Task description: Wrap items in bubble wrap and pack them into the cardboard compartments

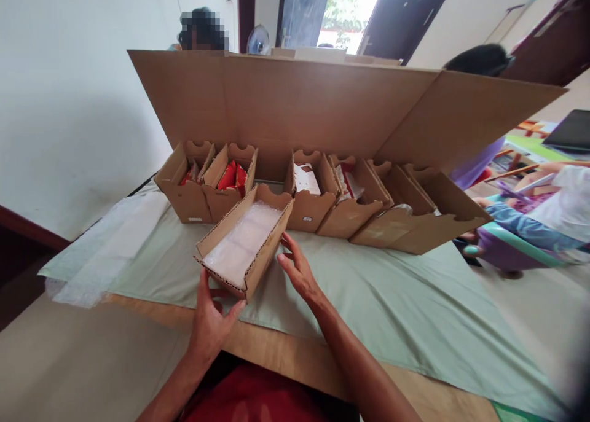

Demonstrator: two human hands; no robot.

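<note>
A long open-topped cardboard bin [268, 263] sits tilted up toward its far end, pulled out in front of a row of similar bins. Clear bubble wrap [244, 238] lies inside it; whatever is under the wrap is hard to make out. My left hand [212, 317] grips the bin's near end, thumb at the front corner and fingers partly hidden beneath. Against the bin's right wall rests my right hand [298, 269], its fingers curved along the side and the thumb apart from them.
Behind stand several cardboard bins [187, 201], some holding red packets [233, 177] and a white box [306, 179]. A tall cardboard panel [313, 102] rises behind them. Bubble wrap sheets [110, 244] hang over the left of the green cloth [369, 299]. Other people are beyond and at right.
</note>
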